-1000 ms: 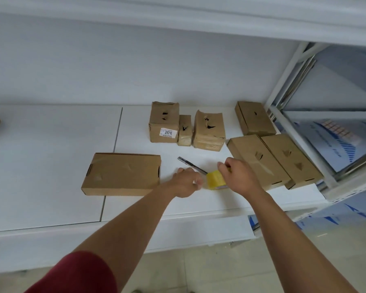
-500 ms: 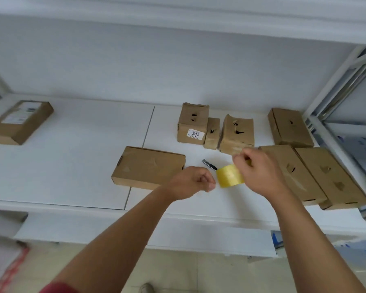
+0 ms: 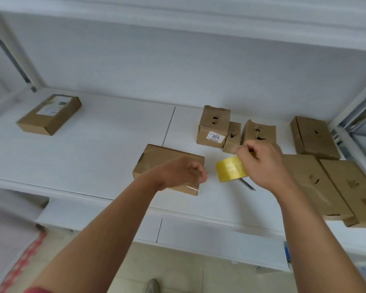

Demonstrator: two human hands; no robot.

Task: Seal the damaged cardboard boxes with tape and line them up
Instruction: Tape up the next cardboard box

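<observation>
My right hand (image 3: 264, 163) grips a yellow tape roll (image 3: 230, 169) a little above the white shelf (image 3: 93, 155). Just left of the roll, my left hand (image 3: 186, 173) has its fingers curled and pinches the clear loose end of the tape, which stretches toward a flat brown box (image 3: 156, 159) lying under that hand. Three small torn boxes (image 3: 215, 127) stand together behind the roll. A flat box with a hole (image 3: 313, 137) lies at the back right, and two long flat boxes (image 3: 347, 187) lie side by side at the right front.
A dark thin blade or cutter (image 3: 246, 183) lies on the shelf under the roll. Another labelled brown box (image 3: 49, 114) rests far left on the shelf. White uprights frame the shelf on both sides. Tiled floor and a shoe (image 3: 151, 286) show below.
The camera has swung left, so the far left box is now fully in view. My right hand has lifted the roll slightly, and my left hand has drawn away toward the flat box.
</observation>
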